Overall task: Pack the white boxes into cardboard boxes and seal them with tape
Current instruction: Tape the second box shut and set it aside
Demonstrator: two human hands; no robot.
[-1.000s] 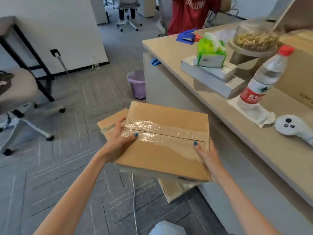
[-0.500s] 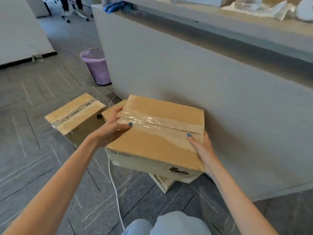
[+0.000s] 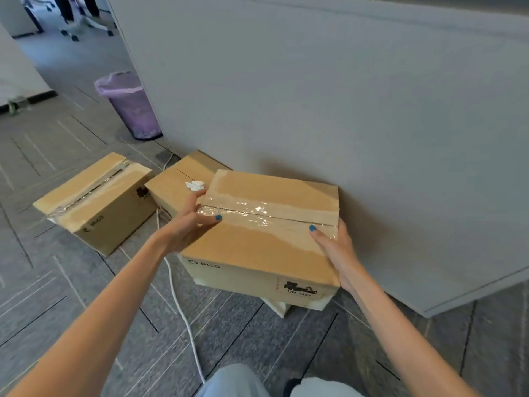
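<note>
A sealed cardboard box (image 3: pixel 266 247) with clear tape along its top seam is low over the floor, against the grey desk panel. My left hand (image 3: pixel 189 224) grips its left side, thumb on top. My right hand (image 3: pixel 337 250) grips its right side, thumb on the tape. Under it the corner of another box (image 3: pixel 282 308) shows. A second taped box (image 3: pixel 94 202) stands on the floor to the left. A third box (image 3: pixel 177 181) lies behind my left hand, with a crumpled white scrap (image 3: pixel 195 185) on top. No white boxes are visible.
The grey desk panel (image 3: pixel 343 110) fills the back and right. A purple bin (image 3: pixel 128 104) stands at its left corner. A white cable (image 3: pixel 183 310) runs across the grey carpet toward my knees (image 3: pixel 243 382). Chair wheels and a person's legs show at the top left.
I have lowered the taped box from desk height down toward the floor beside the panel. The view dropped with it, so the desk top is out of sight and two floor boxes appeared.
</note>
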